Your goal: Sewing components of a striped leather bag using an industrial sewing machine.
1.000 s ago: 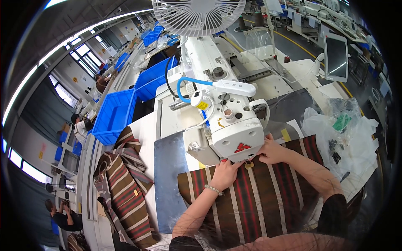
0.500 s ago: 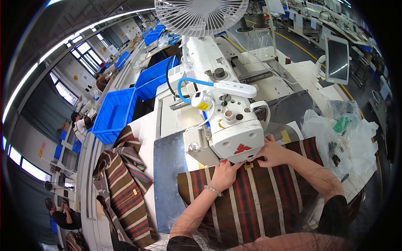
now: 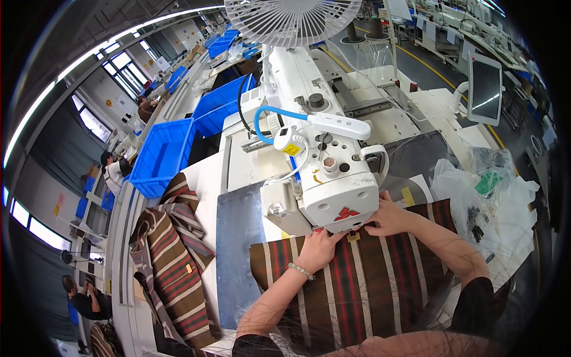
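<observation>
- Near side of white sewing machine head (image 3: 339,205): striped cloth (image 3: 347,279), spread out.
- At cloth's far edge: left hand (image 3: 317,249), right hand (image 3: 389,218); cannot tell whether pinching.
- Apparently aligning for stitching; next calls for steady guiding.
- Farther left: blue bin (image 3: 148,187).

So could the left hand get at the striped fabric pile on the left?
Probably yes: between the left hand and the striped fabric pile seem to lie only the cloth it touches, a flat bluish plate and white tabletop, nothing tall. It would first have to leave the cloth.
</observation>
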